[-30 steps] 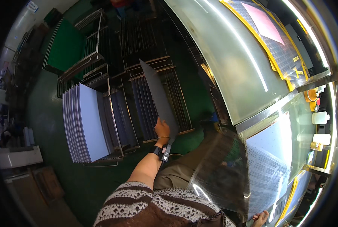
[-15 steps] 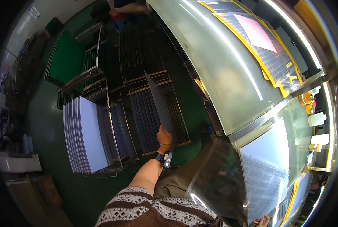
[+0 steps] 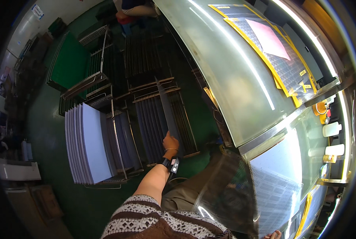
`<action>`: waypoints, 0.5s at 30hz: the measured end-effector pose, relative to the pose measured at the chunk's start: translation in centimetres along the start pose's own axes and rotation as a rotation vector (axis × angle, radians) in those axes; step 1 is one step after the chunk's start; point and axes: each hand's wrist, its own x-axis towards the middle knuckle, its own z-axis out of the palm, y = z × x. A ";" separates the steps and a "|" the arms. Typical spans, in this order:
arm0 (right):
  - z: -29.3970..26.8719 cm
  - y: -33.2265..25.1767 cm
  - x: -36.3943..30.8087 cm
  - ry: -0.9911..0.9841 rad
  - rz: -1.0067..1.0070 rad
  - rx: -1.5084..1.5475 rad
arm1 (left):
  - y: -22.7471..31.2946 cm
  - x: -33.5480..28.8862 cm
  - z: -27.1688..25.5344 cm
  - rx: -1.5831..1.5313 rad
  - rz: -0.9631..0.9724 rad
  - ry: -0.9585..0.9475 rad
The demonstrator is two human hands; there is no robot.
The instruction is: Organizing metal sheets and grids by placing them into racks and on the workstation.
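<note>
Grey panel, edge pinched in left hand, stands at rack beside green floor; right hand, grip unclear.

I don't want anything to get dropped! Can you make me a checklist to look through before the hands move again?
1. Left hand has hold of the dark panel: ok, the fingers are at its near end.
2. Dark panel seated in a slot of the rack: cannot tell, too dark down there.
3. Clear sheet lying wholly on the table: not ok, part reaches past the edge, over the trousers.
4. Right hand gripping firmly: cannot tell, the picture's lower edge cuts it off.
5. White bottle apart from both hands: ok.
</note>
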 end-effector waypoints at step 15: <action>-0.9 3.7 -0.1 0.130 -0.105 0.225 | 10.0 -16.8 -13.2 -0.389 0.021 -1.504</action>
